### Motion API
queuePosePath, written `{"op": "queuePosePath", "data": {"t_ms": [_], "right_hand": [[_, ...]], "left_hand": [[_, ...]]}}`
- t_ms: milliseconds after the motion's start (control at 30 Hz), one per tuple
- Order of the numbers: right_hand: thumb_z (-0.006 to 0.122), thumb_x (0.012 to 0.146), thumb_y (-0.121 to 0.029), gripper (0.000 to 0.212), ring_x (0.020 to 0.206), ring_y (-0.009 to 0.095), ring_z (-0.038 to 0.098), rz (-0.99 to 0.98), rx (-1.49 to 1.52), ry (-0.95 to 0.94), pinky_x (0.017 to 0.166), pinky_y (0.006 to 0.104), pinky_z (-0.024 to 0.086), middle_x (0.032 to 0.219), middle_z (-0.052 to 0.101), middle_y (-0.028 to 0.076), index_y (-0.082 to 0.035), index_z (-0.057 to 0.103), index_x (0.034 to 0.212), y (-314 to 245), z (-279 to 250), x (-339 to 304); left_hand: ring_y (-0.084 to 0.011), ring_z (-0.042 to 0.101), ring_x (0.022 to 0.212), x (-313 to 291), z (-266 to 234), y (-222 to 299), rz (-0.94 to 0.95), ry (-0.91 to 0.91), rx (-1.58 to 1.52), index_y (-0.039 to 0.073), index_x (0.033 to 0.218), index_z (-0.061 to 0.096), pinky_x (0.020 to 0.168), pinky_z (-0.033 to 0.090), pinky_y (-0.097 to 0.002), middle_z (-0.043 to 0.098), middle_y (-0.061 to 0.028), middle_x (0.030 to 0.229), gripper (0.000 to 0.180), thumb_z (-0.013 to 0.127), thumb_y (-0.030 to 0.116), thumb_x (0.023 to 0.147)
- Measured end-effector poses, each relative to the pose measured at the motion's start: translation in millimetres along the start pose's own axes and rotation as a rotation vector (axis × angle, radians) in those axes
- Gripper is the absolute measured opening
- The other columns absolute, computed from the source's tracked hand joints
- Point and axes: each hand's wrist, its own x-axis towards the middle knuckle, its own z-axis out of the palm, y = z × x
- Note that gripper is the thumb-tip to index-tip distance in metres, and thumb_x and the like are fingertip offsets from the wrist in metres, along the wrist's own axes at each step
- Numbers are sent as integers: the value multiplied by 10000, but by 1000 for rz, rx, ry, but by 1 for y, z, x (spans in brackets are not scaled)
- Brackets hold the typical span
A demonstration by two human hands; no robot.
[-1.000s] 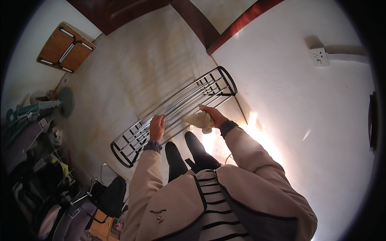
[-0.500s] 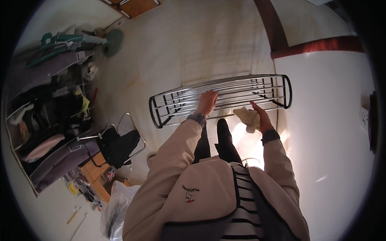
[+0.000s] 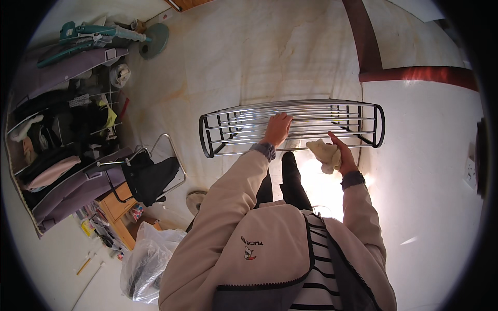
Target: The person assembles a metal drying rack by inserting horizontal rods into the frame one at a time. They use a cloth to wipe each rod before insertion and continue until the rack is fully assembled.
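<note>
A metal rack (image 3: 244, 115) with chrome bars and black end frames stands in front of me, lengthwise across my view. My left hand (image 3: 278, 129) is on its upper bars near the middle, fingers curled over them; the fingertips are partly hidden. In my right hand (image 3: 346, 158) is a bunched, pale yellow cloth (image 3: 325, 154), gripped just off the rack's near side towards its right end. The index finger of that hand points out along the cloth towards the bars.
On the left stand a folding chair (image 3: 158, 179) with black cloth on it, and shelves with piled clothes (image 3: 52, 171). A green fan (image 3: 154, 41) is at the far left. Near my left side lies a clear plastic bag (image 3: 148, 259). A white wall (image 3: 420, 171) rises on the right.
The whole view has shifted slightly, and the rack appears a little further right. Both hands stay in nearly the same places on and beside the rack, the cloth still in the right one.
</note>
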Motion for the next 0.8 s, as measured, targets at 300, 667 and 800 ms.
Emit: {"op": "queuePosePath", "data": {"t_ms": [300,667,800], "right_hand": [[588,1021,-252,463,925,195,668,12,-38,-32,837,333,549,1011,687,60,-168,533,1473,4,7,2],[655,840,-225,527,911,216,683,-272,-993,-2,828,349,538,991,719,102,-100,655,1352,-21,73,-10],[614,894,-301,487,949,312,711,-470,-1586,31,865,447,557,951,732,165,-170,628,1363,-27,117,-8]], "left_hand": [[-370,622,836,2,1,-1,-6,-5,-33,47,1037,681,748,509,-489,637,-129,888,167,665,39,871],[-280,650,1072,-27,-121,2,-126,391,-163,72,1246,649,907,532,-380,653,-119,1230,265,609,66,985],[-165,666,938,-106,-223,-85,-624,750,-84,10,1207,703,857,524,-305,735,-88,1097,290,602,227,1043]]}}
